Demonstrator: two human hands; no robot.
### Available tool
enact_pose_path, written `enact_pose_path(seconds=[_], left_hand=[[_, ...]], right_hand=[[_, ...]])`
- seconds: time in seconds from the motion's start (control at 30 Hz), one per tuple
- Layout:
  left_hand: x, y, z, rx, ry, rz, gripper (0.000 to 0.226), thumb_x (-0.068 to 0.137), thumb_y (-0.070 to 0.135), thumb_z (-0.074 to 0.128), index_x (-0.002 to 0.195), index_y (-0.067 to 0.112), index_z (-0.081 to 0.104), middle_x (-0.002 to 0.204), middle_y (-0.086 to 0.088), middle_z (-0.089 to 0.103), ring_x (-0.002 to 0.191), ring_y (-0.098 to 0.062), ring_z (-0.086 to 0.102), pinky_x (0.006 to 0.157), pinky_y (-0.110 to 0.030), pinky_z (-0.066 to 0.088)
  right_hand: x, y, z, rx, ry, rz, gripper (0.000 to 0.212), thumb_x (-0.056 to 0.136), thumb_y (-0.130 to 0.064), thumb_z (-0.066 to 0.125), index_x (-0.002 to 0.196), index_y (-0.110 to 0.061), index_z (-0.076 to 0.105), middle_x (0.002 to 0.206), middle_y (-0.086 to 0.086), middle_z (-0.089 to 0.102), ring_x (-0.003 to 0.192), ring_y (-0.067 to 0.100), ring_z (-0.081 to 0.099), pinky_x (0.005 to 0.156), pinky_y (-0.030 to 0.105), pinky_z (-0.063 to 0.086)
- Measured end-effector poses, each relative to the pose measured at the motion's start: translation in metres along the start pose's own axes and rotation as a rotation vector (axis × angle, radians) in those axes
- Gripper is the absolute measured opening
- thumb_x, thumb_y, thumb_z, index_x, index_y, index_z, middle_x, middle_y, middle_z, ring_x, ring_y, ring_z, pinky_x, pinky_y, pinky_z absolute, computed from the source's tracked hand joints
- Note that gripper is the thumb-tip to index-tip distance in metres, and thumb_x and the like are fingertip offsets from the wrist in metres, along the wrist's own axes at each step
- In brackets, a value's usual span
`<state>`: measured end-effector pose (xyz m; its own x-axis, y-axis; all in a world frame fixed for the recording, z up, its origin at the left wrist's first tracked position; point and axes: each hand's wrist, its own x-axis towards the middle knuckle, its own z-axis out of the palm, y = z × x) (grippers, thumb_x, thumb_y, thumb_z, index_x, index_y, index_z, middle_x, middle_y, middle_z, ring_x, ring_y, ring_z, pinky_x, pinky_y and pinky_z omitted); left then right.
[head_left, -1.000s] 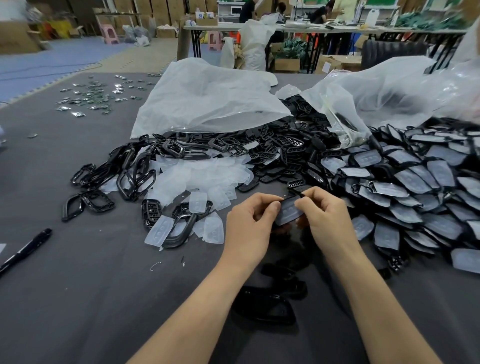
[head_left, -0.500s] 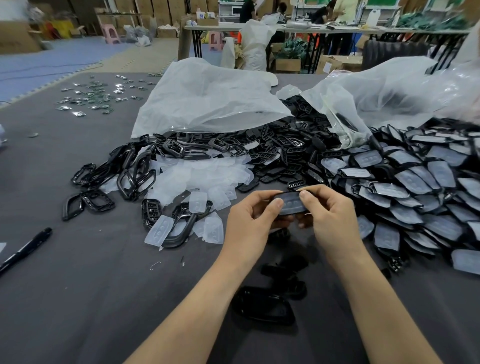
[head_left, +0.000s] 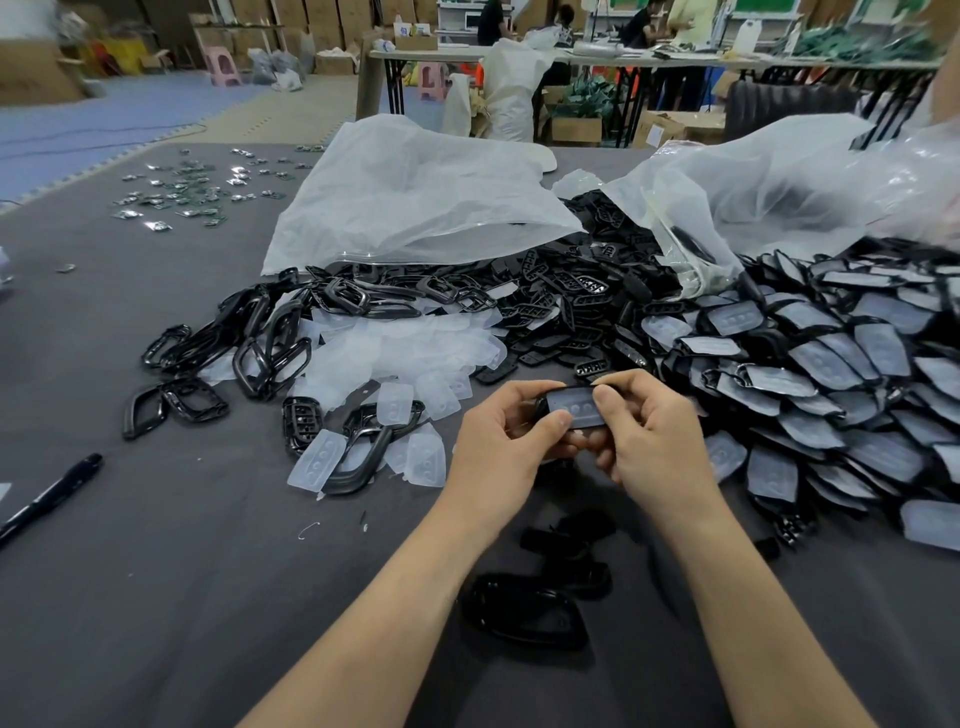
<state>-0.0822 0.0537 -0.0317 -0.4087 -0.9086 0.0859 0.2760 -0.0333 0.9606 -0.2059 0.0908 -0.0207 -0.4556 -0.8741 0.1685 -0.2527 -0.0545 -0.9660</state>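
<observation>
Holding, head view: my left hand (head_left: 498, 447) and my right hand (head_left: 649, 436) both pinch one black shell (head_left: 569, 389) with a translucent button pad (head_left: 574, 408) on it. It is raised over the grey table (head_left: 156, 597), in the middle, just near of the piles.
Left hand: the thumb is curled on the near left part of the pad, and the other fingers are bent behind the shell.
Right hand: the thumb lies on the right end of the pad, with the fingers curled under it.
Step, as I judge: seating the pad into the shell.
Doing it well: I would press with both thumbs from the middle toward the ends until the pad edge lies flat all around. I cannot tell if it is already fully seated.
Risk: pressing only one corner may lift the opposite one.
Finished pile (head_left: 831, 389): on the right, probably where this piece goes after.
Loose pads (head_left: 405, 353): far left of the hands, the next supply.
</observation>
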Motion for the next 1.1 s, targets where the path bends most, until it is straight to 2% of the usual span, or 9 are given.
enact_pose_path(seconds=[0.23, 0.33, 0.4, 0.47, 0.53, 0.73, 0.9, 1.0, 1.1], left_hand=[[0.000, 0.001, -0.001, 0.092, -0.001, 0.022, 0.031, 0.091, -0.008, 0.055, 0.105, 0.018, 0.064, 0.069, 0.010, 0.066, 0.063, -0.009, 0.065, 0.066, -0.020, 0.055], [-0.002, 0.002, -0.001, 0.179, -0.013, 0.077, 0.034, 0.092, -0.005, 0.055, 0.108, 0.024, 0.063, 0.070, 0.014, 0.066, 0.067, -0.013, 0.066, 0.072, -0.027, 0.057], [-0.005, 0.003, 0.000, 0.344, -0.033, 0.201, 0.032, 0.091, 0.003, 0.060, 0.110, 0.028, 0.066, 0.097, 0.015, 0.068, 0.090, -0.011, 0.067, 0.083, -0.030, 0.054], [-0.007, 0.004, 0.000, 0.457, -0.099, 0.299, 0.033, 0.089, 0.009, 0.065, 0.111, 0.033, 0.067, 0.130, 0.016, 0.055, 0.116, -0.001, 0.055, 0.092, -0.022, 0.048], [-0.008, 0.004, -0.002, 0.463, -0.140, 0.330, 0.036, 0.088, 0.003, 0.066, 0.113, 0.029, 0.068, 0.139, 0.015, 0.050, 0.123, 0.002, 0.050, 0.102, -0.019, 0.042], [-0.005, 0.000, -0.002, 0.392, -0.110, 0.314, 0.024, 0.085, -0.003, 0.066, 0.105, 0.008, 0.074, 0.112, 0.001, 0.071, 0.112, -0.005, 0.062, 0.100, -0.018, 0.043], [-0.002, 0.001, -0.003, 0.302, -0.090, 0.229, 0.029, 0.086, 0.000, 0.066, 0.100, 0.023, 0.075, 0.102, 0.009, 0.074, 0.106, -0.002, 0.065, 0.093, -0.013, 0.044], [0.001, 0.003, -0.005, 0.097, -0.039, 0.107, 0.028, 0.087, 0.002, 0.064, 0.092, 0.027, 0.077, 0.095, 0.006, 0.076, 0.095, -0.003, 0.068, 0.085, -0.013, 0.049], [0.003, 0.002, -0.007, -0.268, -0.066, -0.085, 0.019, 0.076, 0.008, 0.064, 0.085, 0.016, 0.079, 0.096, -0.006, 0.075, 0.096, -0.014, 0.070, 0.089, -0.024, 0.054]], right_hand=[[0.000, 0.004, 0.001, -0.075, 0.023, -0.041, 0.021, 0.095, -0.012, 0.056, 0.081, -0.026, 0.060, 0.058, -0.001, 0.063, 0.052, 0.017, 0.063, 0.045, 0.026, 0.045], [0.000, 0.003, 0.000, -0.065, 0.023, -0.040, 0.019, 0.095, -0.011, 0.056, 0.083, -0.026, 0.059, 0.056, -0.003, 0.061, 0.049, 0.011, 0.059, 0.043, 0.023, 0.042], [0.001, 0.001, -0.001, -0.006, 0.006, -0.017, 0.019, 0.094, -0.008, 0.056, 0.087, -0.025, 0.056, 0.050, -0.005, 0.057, 0.042, 0.006, 0.052, 0.039, 0.018, 0.037], [0.002, -0.002, -0.004, 0.065, -0.013, 0.004, 0.022, 0.094, -0.003, 0.054, 0.089, -0.024, 0.051, 0.043, -0.005, 0.051, 0.036, 0.005, 0.043, 0.035, 0.017, 0.031], [0.002, -0.005, -0.005, 0.146, -0.025, 0.048, 0.024, 0.094, 0.001, 0.052, 0.087, -0.022, 0.049, 0.040, -0.005, 0.046, 0.034, 0.005, 0.036, 0.034, 0.015, 0.027], [0.001, -0.008, -0.006, 0.289, 0.006, 0.247, 0.023, 0.093, 0.000, 0.051, 0.078, -0.018, 0.051, 0.041, -0.006, 0.046, 0.031, 0.003, 0.038, 0.032, 0.011, 0.024], [0.000, -0.010, -0.006, 0.341, -0.035, 0.230, 0.017, 0.095, -0.011, 0.055, 0.078, -0.014, 0.058, 0.044, -0.001, 0.053, 0.033, 0.006, 0.041, 0.031, 0.015, 0.027], [-0.001, -0.012, -0.005, 0.326, -0.119, 0.123, 0.010, 0.091, -0.013, 0.060, 0.082, -0.012, 0.063, 0.051, 0.000, 0.057, 0.041, 0.008, 0.048, 0.036, 0.017, 0.036], [0.000, -0.011, -0.007, 0.251, -0.147, 0.033, 0.007, 0.087, -0.008, 0.064, 0.084, -0.013, 0.066, 0.050, -0.009, 0.052, 0.044, 0.003, 0.044, 0.042, 0.013, 0.035]])
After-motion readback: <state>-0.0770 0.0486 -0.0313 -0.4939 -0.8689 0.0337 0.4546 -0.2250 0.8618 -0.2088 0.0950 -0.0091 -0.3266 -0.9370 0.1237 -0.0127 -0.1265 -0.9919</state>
